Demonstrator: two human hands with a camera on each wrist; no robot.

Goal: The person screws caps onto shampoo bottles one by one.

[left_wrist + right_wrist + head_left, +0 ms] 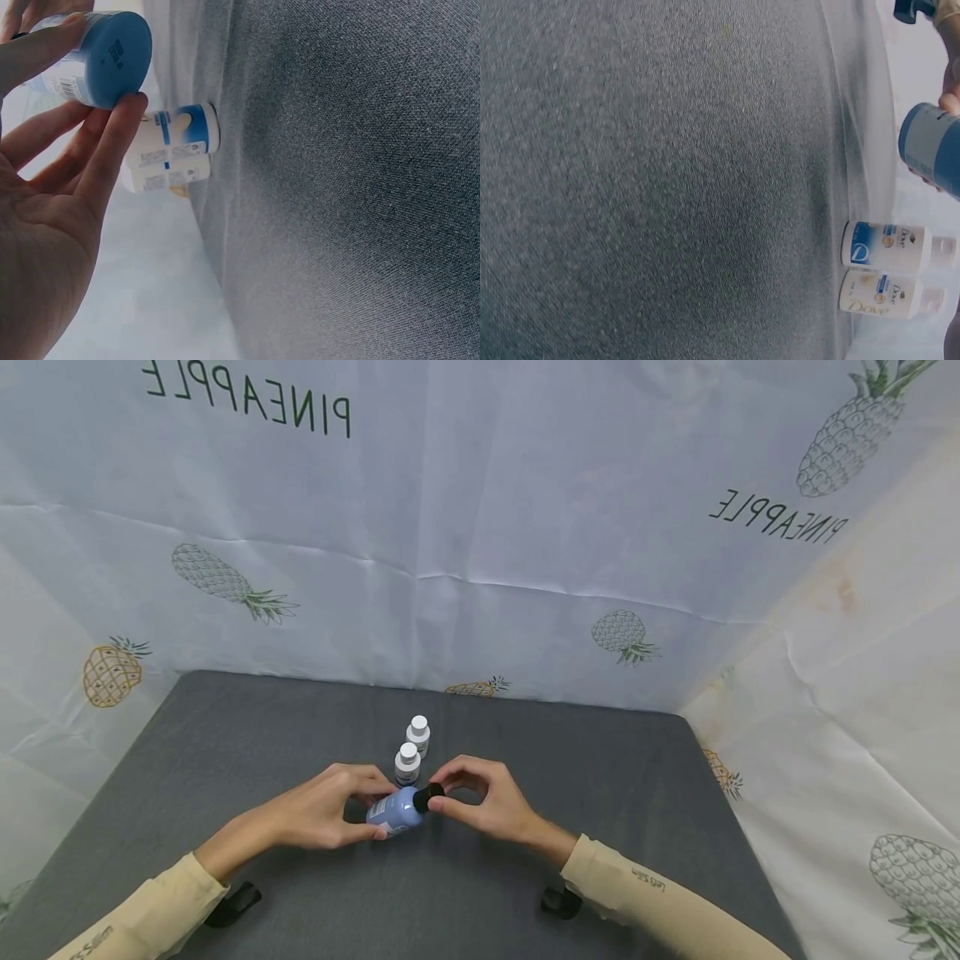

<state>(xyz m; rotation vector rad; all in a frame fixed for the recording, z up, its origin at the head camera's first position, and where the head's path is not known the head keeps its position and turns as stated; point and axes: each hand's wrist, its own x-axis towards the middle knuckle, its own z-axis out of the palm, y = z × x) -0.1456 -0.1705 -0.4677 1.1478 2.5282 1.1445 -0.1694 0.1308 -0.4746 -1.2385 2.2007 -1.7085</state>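
A blue bottle (396, 811) with a black cap (427, 798) lies tilted between the two hands, its cap end toward the right. My left hand (330, 806) grips the body between thumb and fingers. With thumb and fingertips, my right hand (487, 800) pinches the cap. The left wrist view shows the bottle's round base (120, 60) raised off the tabletop. Just behind it stand two white bottles, a nearer one (407, 764) and a farther one (418, 735). Their Dove labels show in the right wrist view. Whether the cap is loose cannot be seen.
A dark grey cloth-covered table (645, 827) spreads under the hands. White fabric with pineapple prints (510, 510) hangs behind it and at the sides. Black straps sit beneath both wrists, below the beige sleeves (645, 885).
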